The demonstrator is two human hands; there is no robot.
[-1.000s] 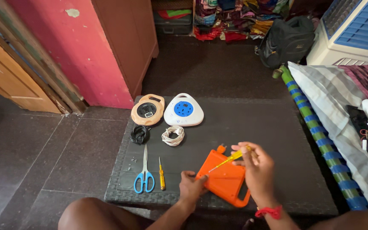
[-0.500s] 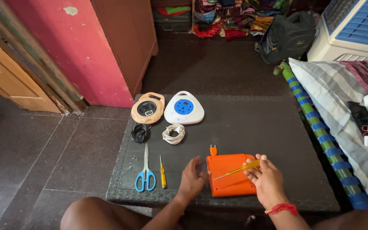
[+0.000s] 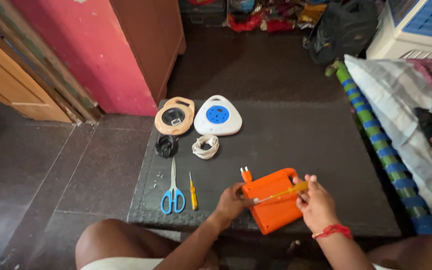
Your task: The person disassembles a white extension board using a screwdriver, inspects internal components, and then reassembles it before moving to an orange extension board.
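We have the orange extension box (image 3: 272,205) lying flat at the near edge of the dark tabletop (image 3: 301,135), its plug (image 3: 246,174) sticking up at the far left corner and the carry handle on the far side. Our left hand (image 3: 232,201) is pressed against the box's left side, steadying it; fingers curled on the casing, so that grip is closed on the box. Our right hand (image 3: 316,202) has its grip closed around the yellow-handled screwdriver (image 3: 281,193), shaft laid across the top face with the tip pointing toward the left hand. Whether the tip is seated in a screw we cannot tell, too small. Judgement on progress: looks early. The casing appears still in one piece, no cover lifted, no screws visibly laid out beside it; small specks near the scissors may be loose bits, can't confirm. Untouched so far: blue-handled scissors (image 3: 173,192) and a second small yellow screwdriver (image 3: 193,191) lying side by side to the left, a black cord coil (image 3: 166,145) and a white cord coil (image 3: 205,146) behind them, and the beige reel box (image 3: 174,116) next to the white-and-blue socket box (image 3: 218,115) at the far edge. So what remains, as we read it, is opening the orange box and everything after that.
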